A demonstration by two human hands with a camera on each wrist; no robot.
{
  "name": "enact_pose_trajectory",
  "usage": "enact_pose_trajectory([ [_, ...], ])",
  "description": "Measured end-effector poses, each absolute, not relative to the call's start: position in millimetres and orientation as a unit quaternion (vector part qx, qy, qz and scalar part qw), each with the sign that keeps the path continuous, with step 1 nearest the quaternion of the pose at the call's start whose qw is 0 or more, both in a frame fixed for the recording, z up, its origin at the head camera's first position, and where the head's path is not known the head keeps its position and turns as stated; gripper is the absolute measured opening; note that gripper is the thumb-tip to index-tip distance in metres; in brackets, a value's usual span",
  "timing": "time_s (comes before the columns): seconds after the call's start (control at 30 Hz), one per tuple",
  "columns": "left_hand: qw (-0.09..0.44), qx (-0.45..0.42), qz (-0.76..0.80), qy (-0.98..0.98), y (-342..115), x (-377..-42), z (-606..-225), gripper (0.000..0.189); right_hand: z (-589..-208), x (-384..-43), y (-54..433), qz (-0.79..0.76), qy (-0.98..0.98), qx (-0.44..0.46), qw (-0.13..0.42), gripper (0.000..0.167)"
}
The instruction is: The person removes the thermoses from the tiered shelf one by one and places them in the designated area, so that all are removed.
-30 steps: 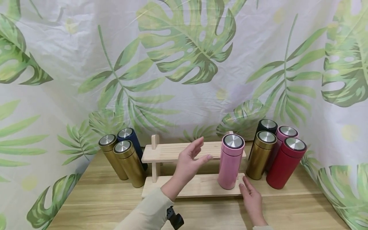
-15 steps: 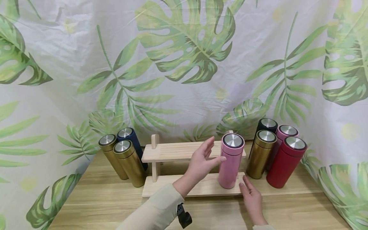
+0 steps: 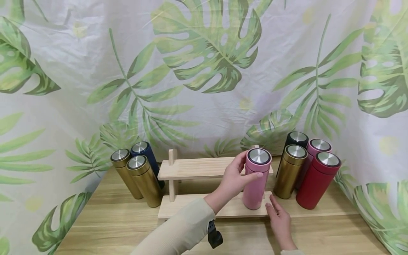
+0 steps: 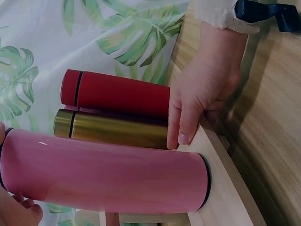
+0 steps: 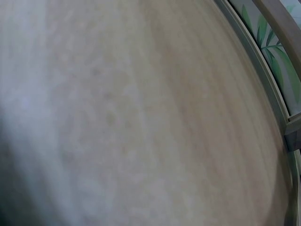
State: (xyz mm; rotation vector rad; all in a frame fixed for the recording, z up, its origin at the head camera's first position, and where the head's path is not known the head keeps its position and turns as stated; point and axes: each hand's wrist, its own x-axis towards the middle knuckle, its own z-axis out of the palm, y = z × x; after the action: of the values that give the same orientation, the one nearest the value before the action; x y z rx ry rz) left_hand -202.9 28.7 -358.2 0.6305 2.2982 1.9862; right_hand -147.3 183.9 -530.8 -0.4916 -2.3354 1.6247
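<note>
In the head view a pink thermos bottle [image 3: 255, 191] stands upright at the right end of the wooden rack's lower shelf [image 3: 210, 205]. My left hand [image 3: 234, 177] holds its upper part, thumb across the front and fingers behind. The left wrist view shows the same pink bottle [image 4: 103, 169] lying sideways across the picture, with left-hand fingertips [image 4: 28, 209] at the left edge. My right hand [image 3: 281, 223] is at the shelf's right end, its straight fingers right by the edge. In the right wrist view there is no hand.
Two gold bottles [image 3: 145, 180] and a blue one [image 3: 147, 156] stand left of the rack. Right of it cluster a gold bottle [image 3: 288, 177], a red one [image 3: 318, 182], a black one [image 3: 298, 137] and a second pink one [image 3: 319, 145]. A leaf-print cloth [image 3: 204, 106] hangs behind.
My left hand has moved right from over the rack to the pink bottle and closed round its upper part. The right hand and all the bottles have stayed put.
</note>
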Motion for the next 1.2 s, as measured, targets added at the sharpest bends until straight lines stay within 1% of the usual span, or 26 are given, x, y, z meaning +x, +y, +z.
enact_pose_trajectory([
  [0.3,0.016,0.18,0.633,0.753,41.6,-206.2,-354.9,0.076,-533.5,-150.4,185.4,0.55,-0.804,-0.18,0.137,0.046],
  [0.77,-0.028,0.187,0.642,0.743,31.5,-198.9,-359.1,0.075,-530.9,-148.1,183.2,0.55,-0.805,-0.184,0.127,0.047],
  [0.93,-0.058,0.197,0.645,0.736,22.0,-195.7,-364.7,0.072,-530.2,-147.4,182.9,0.554,-0.804,-0.178,0.124,0.047],
  [1.2,-0.142,0.259,0.625,0.722,-1.4,-190.9,-365.4,0.066,-530.7,-146.9,183.5,0.556,-0.804,-0.171,0.125,0.048],
])
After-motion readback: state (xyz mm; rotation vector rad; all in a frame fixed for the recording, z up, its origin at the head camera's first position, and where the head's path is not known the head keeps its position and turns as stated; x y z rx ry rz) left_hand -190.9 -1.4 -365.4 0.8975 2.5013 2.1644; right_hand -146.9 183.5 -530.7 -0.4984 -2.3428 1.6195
